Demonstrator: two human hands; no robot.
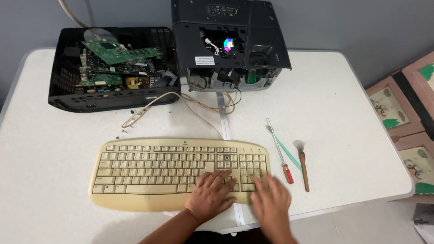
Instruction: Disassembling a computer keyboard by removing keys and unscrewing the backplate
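— What is lying nearest the person on the worktop (352, 113)?
— The keyboard (158, 174), with both hands (212, 194) resting on its right end, the left hand beside the right hand (271, 201).
— And to the right of it?
— A screwdriver (280, 151), a toothbrush (285, 149) crossing it, and a brush (303, 165) lying furthest right.
— Behind?
— An opened case (113, 68) sitting back left with a circuit board (120, 52) in it, a projector (230, 43) standing just right of it, and a cable (181, 101) trailing between them and the keyboard.

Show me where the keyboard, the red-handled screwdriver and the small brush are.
keyboard (153, 167), head view, on the main block of keys.
red-handled screwdriver (288, 174), head view, on the red handle.
small brush (305, 171), head view, on the brown wooden handle.
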